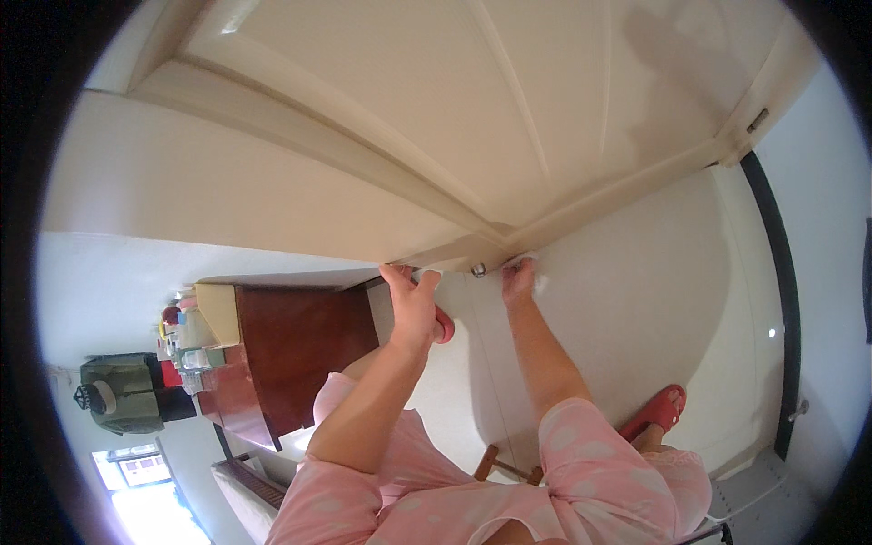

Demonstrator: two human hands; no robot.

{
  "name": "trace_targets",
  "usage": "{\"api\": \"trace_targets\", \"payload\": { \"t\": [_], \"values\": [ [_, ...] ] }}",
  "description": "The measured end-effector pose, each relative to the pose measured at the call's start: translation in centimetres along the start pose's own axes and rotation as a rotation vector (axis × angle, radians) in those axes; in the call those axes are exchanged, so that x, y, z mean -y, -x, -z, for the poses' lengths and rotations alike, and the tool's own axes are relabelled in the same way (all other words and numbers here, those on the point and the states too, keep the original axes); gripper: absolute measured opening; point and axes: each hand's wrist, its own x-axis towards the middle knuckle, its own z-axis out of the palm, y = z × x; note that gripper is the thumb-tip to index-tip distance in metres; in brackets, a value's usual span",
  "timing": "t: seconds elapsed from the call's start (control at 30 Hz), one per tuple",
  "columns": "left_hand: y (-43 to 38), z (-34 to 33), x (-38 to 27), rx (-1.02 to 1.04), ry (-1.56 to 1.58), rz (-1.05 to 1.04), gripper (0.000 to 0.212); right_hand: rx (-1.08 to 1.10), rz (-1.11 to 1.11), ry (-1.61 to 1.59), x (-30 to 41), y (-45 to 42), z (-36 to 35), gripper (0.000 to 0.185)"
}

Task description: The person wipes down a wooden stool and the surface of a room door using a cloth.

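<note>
My right hand [519, 281] is down at the floor by the bottom of a cream panelled door [463, 102]. It presses a white cloth or tissue [528, 257] near the door's low corner. To its left, my left hand [411, 300] reaches to the lower end of the cream upright edge [327, 238]. Its thumb stands away from the fingers, whose tips are partly hidden by that edge. Something small and white shows at the thumb; what it is I cannot tell. Between my hands a small metal door stop [478, 270] sits low at the door.
A reddish-brown wooden cabinet [306, 340] stands at left with bottles and boxes on top. Below me are wooden stool legs [486, 463]. My feet wear red slippers [654, 415]. A dark skirting strip [776, 272] runs along the right wall; a green jacket [122, 392] hangs far left.
</note>
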Motion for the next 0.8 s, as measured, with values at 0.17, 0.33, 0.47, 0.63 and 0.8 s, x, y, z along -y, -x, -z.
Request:
{"api": "trace_targets", "payload": {
  "t": [0.17, 0.33, 0.47, 0.63, 0.8],
  "values": [
    [0.5, -1.7, -1.6, -0.024, 0.036, 0.007, 0.054, 0.110, -0.204, -0.028, -2.8, 2.4, -0.1, 0.025],
    [0.1, -0.1, -0.3, -0.033, -0.082, -0.029, 0.048, 0.172, -0.314, 0.008, -2.3, 5.8, -1.2, 0.024],
    [0.3, -0.2, -0.3, -0.056, -0.017, -0.082, 0.048, 0.077, -0.081, 0.076, -2.3, 8.9, -2.6, 0.024],
    [0.2, -1.5, -0.3, -0.030, -0.032, 0.059, 0.055, 0.075, 0.434, 0.513, -1.8, 9.2, -2.8, 0.018],
    [-0.4, -0.6, 2.0, -0.075, -0.132, -0.137, 0.057, 0.347, 1.078, 1.550, -1.4, 12.2, -2.6, 0.016]
  ]
}}
